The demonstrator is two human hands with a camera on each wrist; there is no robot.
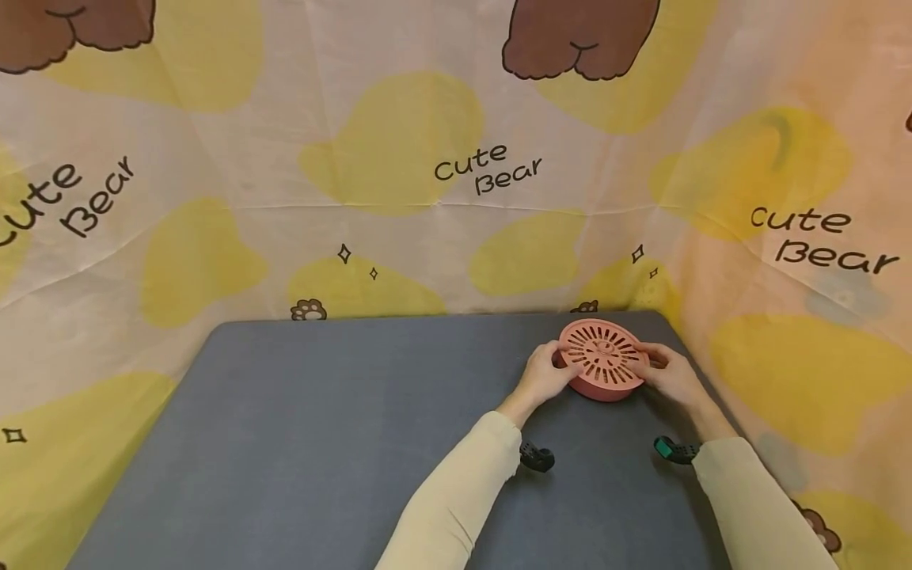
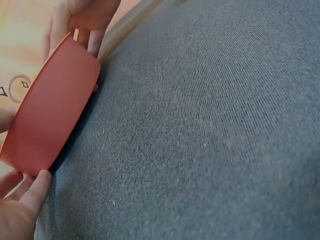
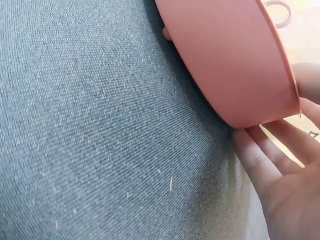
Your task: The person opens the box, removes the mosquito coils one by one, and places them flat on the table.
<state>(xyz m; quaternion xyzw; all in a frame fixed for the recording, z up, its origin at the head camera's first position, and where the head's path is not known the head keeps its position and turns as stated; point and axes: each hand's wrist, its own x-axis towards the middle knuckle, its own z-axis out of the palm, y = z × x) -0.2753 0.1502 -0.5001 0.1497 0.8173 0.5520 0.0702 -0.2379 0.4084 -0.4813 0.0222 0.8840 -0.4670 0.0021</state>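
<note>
A round pink mosquito coil holder [image 1: 604, 362] with a slotted lid is at the far right of the grey table, tilted toward the head camera. My left hand [image 1: 543, 374] grips its left side, thumb by the lid's rim. On the opposite side my right hand [image 1: 673, 378] holds it in the same way, thumb at the lid's edge. Both wrist views show the smooth side wall of the holder [image 2: 52, 105] close over the cloth, with fingertips around its lower edge. A small ring [image 3: 281, 12] stands up from the lid, and a small knob shows underneath.
The grey cloth-covered table [image 1: 321, 443] meets a printed curtain [image 1: 399, 158] at the back and on the right, close to my right hand. Dark straps [image 1: 536, 457] are on both wrists, at the ends of the light sleeves [image 1: 463, 495].
</note>
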